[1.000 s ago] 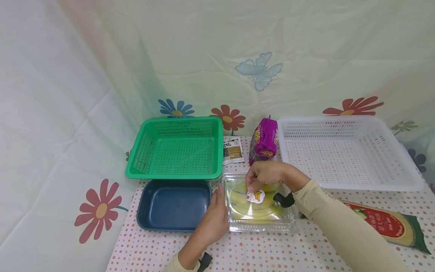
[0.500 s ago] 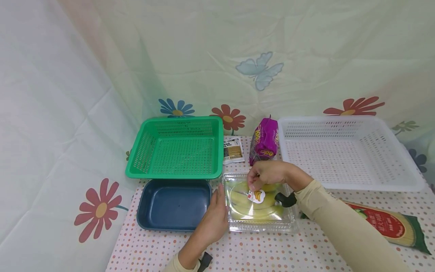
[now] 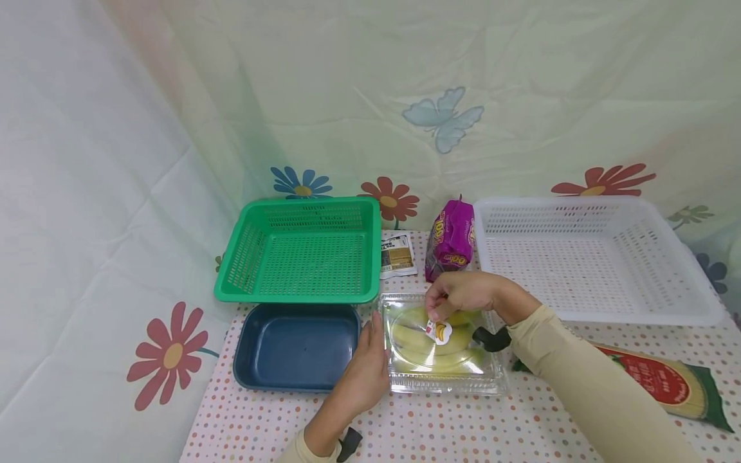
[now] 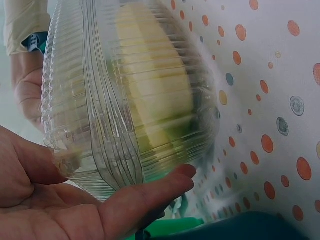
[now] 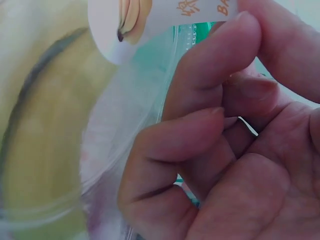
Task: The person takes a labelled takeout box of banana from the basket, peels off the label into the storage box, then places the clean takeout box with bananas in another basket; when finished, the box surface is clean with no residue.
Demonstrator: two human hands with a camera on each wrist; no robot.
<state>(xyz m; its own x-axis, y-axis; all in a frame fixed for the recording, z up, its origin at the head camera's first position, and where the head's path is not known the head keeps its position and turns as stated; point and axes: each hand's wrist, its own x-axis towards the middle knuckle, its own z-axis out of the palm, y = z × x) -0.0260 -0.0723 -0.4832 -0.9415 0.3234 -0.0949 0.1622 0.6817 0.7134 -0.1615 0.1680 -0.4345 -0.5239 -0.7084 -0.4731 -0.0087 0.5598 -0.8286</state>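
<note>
A clear plastic clamshell box [image 3: 405,379] with bananas [image 3: 417,344] inside sits on the table between my hands. My right hand [image 3: 463,297] pinches the edge of a white banana sticker [image 3: 442,333] between thumb and index finger, above the lid. In the right wrist view the sticker [image 5: 160,17] shows a banana picture and lettering; its other fingers curl loosely. My left hand [image 3: 365,373] lies along the box's left side, fingers straight. Seen from the left wrist, its thumb and a finger touch the box [image 4: 112,125] near its corner.
Behind and left are a green basket [image 3: 370,297] and a dark blue tub [image 3: 301,379]. A small packet [image 3: 398,257] and a purple snack bag [image 3: 451,235] stand behind the box. To the right are a white basket [image 3: 608,315] and a pack of pasta [image 3: 666,386].
My right hand has shifted slightly to the right, and the pinched sticker has moved a little with it. My left hand and the box look unmoved.
</note>
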